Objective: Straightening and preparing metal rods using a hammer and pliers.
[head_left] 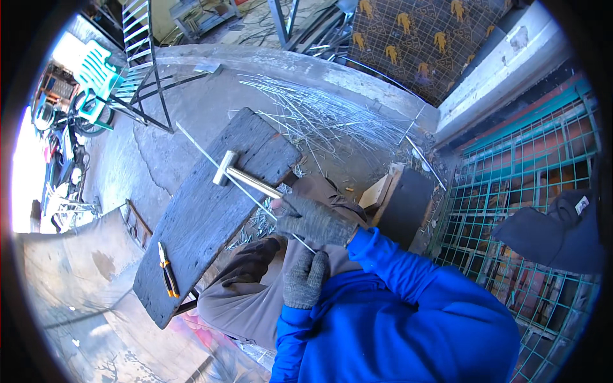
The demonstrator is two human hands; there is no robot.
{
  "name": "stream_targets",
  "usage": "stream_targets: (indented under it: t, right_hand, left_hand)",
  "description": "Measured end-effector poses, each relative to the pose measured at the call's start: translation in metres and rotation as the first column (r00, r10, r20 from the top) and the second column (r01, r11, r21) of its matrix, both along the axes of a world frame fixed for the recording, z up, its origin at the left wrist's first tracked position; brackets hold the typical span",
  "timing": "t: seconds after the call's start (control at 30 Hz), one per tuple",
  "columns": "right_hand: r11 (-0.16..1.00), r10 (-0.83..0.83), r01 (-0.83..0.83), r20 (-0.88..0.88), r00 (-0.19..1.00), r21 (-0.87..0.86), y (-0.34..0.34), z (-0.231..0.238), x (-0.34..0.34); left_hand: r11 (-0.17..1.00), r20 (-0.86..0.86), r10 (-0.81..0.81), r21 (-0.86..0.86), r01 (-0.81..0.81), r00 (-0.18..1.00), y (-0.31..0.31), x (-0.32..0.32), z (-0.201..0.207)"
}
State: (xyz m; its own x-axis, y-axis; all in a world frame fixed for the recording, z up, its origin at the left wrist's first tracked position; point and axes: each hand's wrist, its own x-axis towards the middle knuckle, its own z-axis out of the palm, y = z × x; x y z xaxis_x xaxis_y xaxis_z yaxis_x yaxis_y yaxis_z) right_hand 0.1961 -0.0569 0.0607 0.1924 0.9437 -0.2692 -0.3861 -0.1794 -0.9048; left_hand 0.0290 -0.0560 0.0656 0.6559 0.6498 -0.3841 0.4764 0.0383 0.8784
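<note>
Evidently, the gloved right hand (317,222) grips a hammer (252,182), head toward ten o'clock; at its six o'clock, the left hand (304,282) clasps a thin rod (199,145).

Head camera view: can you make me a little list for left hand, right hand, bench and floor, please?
Left hand: gloved, holding a thin metal rod near its end
Right hand: gloved, holding a hammer by the handle
Bench: dark; pliers lie on it
Floor: many loose thin rods scattered beyond the bench
</note>
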Motion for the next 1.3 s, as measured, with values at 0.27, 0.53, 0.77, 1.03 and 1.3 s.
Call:
stream_targets:
  t: [0.27,0.53,0.77,1.03,1.3]
  right_hand:
    - [0.896,-0.435,0.406,0.166,0.885,0.178,-0.021,-0.023,0.068]
    - [0.755,-0.486,0.502,0.152,0.860,-0.422,-0.113,-0.106,0.144]
    - [0.742,-0.503,0.478,0.079,0.860,-0.470,-0.085,-0.125,0.101]
    - [0.738,-0.227,0.461,0.461,0.858,-0.493,-0.101,-0.205,0.219]
    - [0.650,0.358,0.671,0.922,0.143,-0.357,0.046,-0.189,0.394]
  left_hand:
    - [0.966,0.045,-0.237,0.116,0.231,0.970,0.050,0.043,0.014]
    - [0.883,0.026,-0.282,0.397,0.249,0.959,0.131,0.160,0.027]
    - [0.596,-0.169,0.035,0.795,0.115,0.985,0.206,0.218,-0.060]
    - [0.555,-0.349,0.135,0.802,0.222,0.927,0.184,0.245,-0.063]
    - [0.529,-0.321,0.157,0.826,0.195,0.934,0.204,0.223,-0.061]
